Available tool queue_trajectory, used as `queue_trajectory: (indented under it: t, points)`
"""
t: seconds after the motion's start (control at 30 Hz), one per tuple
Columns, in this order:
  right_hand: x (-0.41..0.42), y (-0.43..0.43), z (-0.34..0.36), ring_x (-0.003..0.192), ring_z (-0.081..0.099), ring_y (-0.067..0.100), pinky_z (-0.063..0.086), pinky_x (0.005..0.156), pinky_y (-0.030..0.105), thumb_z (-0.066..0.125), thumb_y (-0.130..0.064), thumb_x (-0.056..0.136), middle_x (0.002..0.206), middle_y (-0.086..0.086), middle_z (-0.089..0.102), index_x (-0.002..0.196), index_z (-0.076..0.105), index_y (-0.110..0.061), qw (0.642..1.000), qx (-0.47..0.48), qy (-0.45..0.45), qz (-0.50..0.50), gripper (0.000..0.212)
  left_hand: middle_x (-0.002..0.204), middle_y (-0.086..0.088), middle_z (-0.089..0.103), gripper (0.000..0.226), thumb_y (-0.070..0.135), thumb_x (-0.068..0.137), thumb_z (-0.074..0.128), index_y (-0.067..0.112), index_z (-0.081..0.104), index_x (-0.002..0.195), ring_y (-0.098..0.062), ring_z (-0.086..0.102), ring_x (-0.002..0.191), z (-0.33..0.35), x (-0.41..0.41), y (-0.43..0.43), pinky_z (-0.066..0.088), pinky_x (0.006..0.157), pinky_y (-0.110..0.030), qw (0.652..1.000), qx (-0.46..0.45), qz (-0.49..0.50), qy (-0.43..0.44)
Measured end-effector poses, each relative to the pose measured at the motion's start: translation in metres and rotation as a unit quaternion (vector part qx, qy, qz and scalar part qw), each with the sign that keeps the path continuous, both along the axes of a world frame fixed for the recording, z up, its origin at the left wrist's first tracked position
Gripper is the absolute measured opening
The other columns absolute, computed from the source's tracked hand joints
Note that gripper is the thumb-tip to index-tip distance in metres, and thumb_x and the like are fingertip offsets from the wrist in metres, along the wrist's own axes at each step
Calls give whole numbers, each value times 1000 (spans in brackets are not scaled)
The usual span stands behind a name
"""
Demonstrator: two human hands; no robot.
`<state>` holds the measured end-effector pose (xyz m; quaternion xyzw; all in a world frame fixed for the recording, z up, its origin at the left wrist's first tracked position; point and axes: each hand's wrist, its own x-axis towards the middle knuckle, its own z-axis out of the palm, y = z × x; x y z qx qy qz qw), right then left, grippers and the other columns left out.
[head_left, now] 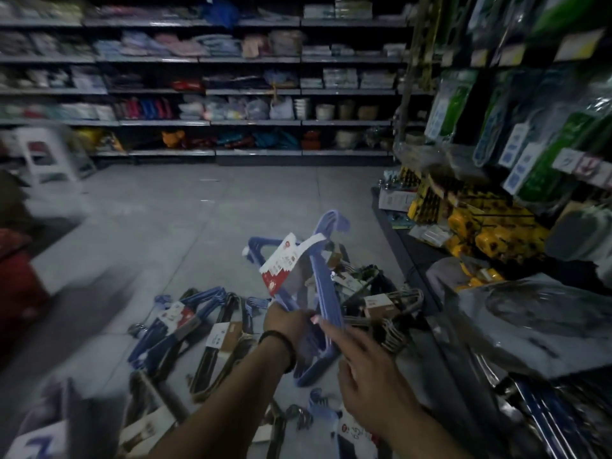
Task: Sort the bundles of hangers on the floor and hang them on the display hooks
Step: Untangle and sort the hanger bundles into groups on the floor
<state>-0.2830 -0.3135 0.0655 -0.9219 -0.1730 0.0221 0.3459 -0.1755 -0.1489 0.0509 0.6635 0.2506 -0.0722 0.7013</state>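
The left hand (288,321), low in the middle of the frame with a dark band (280,346) round its wrist, has its fingers curled round the lower part of a blue hanger bundle (327,294) and holds it up off the floor (159,226), the hooks pointing toward the upper middle and a red and white label (284,264) wrapped across its left side. The right hand (369,371), just right of and below it, holds nothing; its fingers are loosely spread and the index finger reaches straight out to the bundle beside the left thumb, though blur hides whether the tip touches. Under and around the raised bundle more bundles lie on the floor: a blue one (175,323) to the left, a dark one with a brown card (221,346) next to it, and grey ones (389,313) to the right, against the foot of the display rack (546,144) that fills the right edge with green packets. A white stool (46,157) stands at the upper left, and stocked shelves (231,91) run across the top of the frame
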Motion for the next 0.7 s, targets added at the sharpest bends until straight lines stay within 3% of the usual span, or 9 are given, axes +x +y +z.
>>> queue_trajectory:
  t: [0.1,0.2,0.27,0.33,0.47,0.57,0.7]
  points:
    - [-4,0,2,110,67,24,57,94,53,50,-31,108,133,5,63,146,27,-63,979,185,9,-89,54,91,-12,75,24,16,82,83,16,68,100,-32,74,83,15,-19,17,64,79,-53,997,61,-21,-48]
    - [13,0,15,100,74,22,58,93,54,69,-43,96,127,7,69,128,54,-42,895,381,119,-198,36,103,-20,74,26,2,87,74,10,67,111,-35,73,92,33,-47,20,63,79,-52,994,37,-76,-69]
    - [29,-1,21,106,74,34,53,100,63,73,-62,81,127,13,72,133,61,-27,814,502,230,-178,63,109,-25,74,22,-5,94,65,6,69,112,-40,74,95,40,-61,16,63,77,-48,989,-23,-128,-66]
    - [33,3,32,109,73,37,50,105,62,66,-58,82,121,14,75,129,66,-19,779,540,280,-152,61,110,-26,74,25,-7,100,53,5,70,115,-37,75,93,44,-69,11,63,74,-44,975,-61,-201,-66]
    - [39,14,34,88,75,32,56,88,50,66,-35,89,95,12,80,110,73,-11,767,552,302,-129,33,102,-14,78,21,4,102,53,11,66,118,-29,76,91,33,-66,6,63,82,-44,951,52,-278,-124]
    - [47,19,27,88,74,34,58,80,45,75,-24,82,96,13,77,119,69,-7,771,551,284,-149,41,102,-9,77,23,19,101,61,15,57,124,-23,77,88,27,-64,7,64,77,-39,941,107,-275,-167]
    - [60,25,21,99,75,35,61,80,46,95,-23,63,112,18,73,129,63,-8,802,520,247,-162,75,107,-4,74,25,34,106,51,20,54,126,-12,75,88,28,-50,18,61,75,-28,915,186,-316,-169]
